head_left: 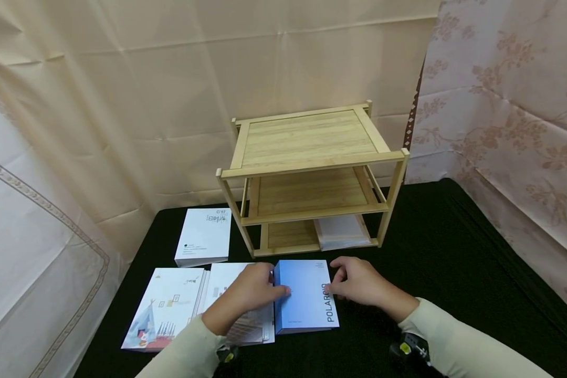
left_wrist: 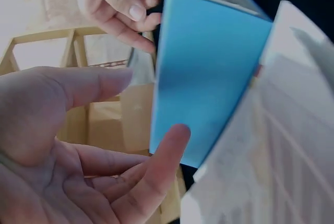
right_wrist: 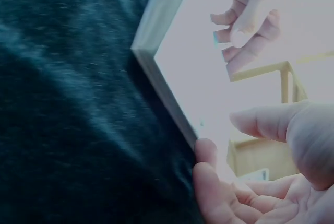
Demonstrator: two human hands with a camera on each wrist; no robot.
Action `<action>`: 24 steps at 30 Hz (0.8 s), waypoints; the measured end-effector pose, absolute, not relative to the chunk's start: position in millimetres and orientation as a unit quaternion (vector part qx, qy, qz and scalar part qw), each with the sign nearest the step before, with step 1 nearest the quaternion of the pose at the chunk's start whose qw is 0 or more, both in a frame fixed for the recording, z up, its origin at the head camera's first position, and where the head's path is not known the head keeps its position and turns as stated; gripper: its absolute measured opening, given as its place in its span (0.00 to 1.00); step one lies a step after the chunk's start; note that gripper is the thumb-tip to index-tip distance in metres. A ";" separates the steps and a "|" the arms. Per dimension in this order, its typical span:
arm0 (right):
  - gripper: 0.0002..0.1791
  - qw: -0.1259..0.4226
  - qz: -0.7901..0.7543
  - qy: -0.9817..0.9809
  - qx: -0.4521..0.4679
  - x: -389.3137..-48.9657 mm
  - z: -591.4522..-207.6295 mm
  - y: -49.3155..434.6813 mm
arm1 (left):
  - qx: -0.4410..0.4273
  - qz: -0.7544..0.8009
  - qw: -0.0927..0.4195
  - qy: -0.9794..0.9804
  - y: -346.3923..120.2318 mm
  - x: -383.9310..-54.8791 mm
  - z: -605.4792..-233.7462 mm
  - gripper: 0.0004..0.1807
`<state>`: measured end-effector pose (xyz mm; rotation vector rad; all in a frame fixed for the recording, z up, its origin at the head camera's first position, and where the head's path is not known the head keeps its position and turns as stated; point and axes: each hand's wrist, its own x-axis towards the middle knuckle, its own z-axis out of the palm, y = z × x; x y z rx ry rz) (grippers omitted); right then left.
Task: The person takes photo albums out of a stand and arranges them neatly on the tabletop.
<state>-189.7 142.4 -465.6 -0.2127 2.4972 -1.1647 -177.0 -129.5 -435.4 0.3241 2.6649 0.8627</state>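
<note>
A thick blue album (head_left: pixel 304 296) marked POLAROID lies flat on the dark cloth, between my two hands. My left hand (head_left: pixel 252 291) is at its left side: in the left wrist view, fingertips are right at the blue spine (left_wrist: pixel 209 72), and the thumb is spread away from them. At the opposite edge is my right hand (head_left: pixel 359 281), fingers loosely bent. The right wrist view has its fingertips at the album's edge (right_wrist: pixel 175 106), with the thumb raised over the cover. White illustrated albums (head_left: pixel 167 304) lie left of the blue one, and my left hand partly covers the nearer white album (head_left: pixel 217 278).
A three-tier wooden shelf (head_left: pixel 307 165) stands behind the blue album. On its bottom tier, to the right, lies a whitish album (head_left: pixel 340 232). Another white album (head_left: pixel 203 236) lies left of the shelf. Dark cloth (head_left: pixel 453 262) covers the table, with curtains (head_left: pixel 170 105) around it.
</note>
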 end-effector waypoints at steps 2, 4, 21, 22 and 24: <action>0.37 0.176 -0.417 0.888 -0.080 -192.8 -463.6 144.5 | 0.113 0.305 0.144 0.934 -126.4 -178.8 -434.2 0.19; 0.36 0.162 -0.419 0.889 -0.088 -196.1 -461.9 146.6 | 0.116 0.308 0.128 0.936 -122.6 -181.2 -432.7 0.20; 0.29 0.100 -0.454 0.880 -0.095 -214.4 -437.0 163.5 | 0.089 0.400 0.106 0.906 -86.9 -201.7 -418.5 0.38; 0.29 0.100 -0.455 0.880 -0.094 -215.3 -435.5 164.3 | 0.088 0.403 0.106 0.905 -85.1 -202.6 -417.8 0.37; 0.30 0.101 -0.455 0.880 -0.091 -217.1 -432.6 165.5 | 0.088 0.415 0.108 0.899 -81.5 -204.5 -416.8 0.37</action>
